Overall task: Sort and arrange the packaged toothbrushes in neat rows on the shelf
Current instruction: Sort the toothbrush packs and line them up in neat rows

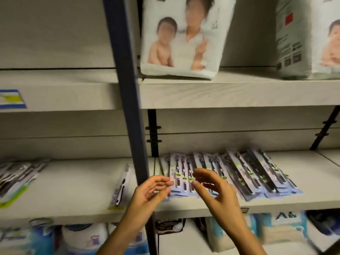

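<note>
Several packaged toothbrushes [237, 173] lie overlapping in a slanted row on the middle shelf [312, 192], right of the dark upright post. A single toothbrush pack [120, 186] lies alone on the shelf section left of the post. My left hand [150, 192] hovers at the shelf's front edge, fingers loosely spread and holding nothing. My right hand [213, 190] hovers in front of the leftmost packs of the row, fingers relaxed and apart, gripping nothing. Both hands hide part of the nearest packs.
A dark metal upright post [128, 89] splits the shelving. More packaged items [16, 179] lie at the far left of the middle shelf. Diaper packs [184, 37] stand on the upper shelf. Tissue and paper packs [82, 240] fill the shelf below.
</note>
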### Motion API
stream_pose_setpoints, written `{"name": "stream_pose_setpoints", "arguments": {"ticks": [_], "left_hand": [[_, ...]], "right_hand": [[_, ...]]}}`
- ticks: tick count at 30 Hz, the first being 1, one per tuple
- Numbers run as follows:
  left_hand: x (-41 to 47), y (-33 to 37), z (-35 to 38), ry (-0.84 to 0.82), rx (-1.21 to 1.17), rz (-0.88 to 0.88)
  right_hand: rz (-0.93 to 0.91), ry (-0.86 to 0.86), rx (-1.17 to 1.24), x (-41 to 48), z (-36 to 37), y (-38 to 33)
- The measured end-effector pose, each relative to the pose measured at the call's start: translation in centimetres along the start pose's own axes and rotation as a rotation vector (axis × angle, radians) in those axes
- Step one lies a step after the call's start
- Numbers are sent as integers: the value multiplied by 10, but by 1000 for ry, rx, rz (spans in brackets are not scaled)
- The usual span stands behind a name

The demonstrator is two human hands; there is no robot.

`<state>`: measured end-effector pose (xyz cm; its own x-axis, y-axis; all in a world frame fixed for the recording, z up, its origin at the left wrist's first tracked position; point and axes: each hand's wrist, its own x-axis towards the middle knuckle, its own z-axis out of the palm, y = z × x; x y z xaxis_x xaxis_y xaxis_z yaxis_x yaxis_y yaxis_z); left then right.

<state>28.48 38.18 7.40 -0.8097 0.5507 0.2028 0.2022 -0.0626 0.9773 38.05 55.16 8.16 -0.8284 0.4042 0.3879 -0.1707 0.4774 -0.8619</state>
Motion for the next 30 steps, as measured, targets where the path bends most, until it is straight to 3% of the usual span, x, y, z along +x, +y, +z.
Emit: {"name": "stream_pose_setpoints", "arguments": {"ticks": [14,23,30], "left_hand": [[-51,-9,-171,136,71,-15],[-56,-32,-337,65,126,-16],[-69,-41,-422,86,142,-77]], "right_hand": [[-50,-272,11,-4,153,-66],[30,-157,-20,1,310,-102],[39,-189,-33,8,390,-125]]}}
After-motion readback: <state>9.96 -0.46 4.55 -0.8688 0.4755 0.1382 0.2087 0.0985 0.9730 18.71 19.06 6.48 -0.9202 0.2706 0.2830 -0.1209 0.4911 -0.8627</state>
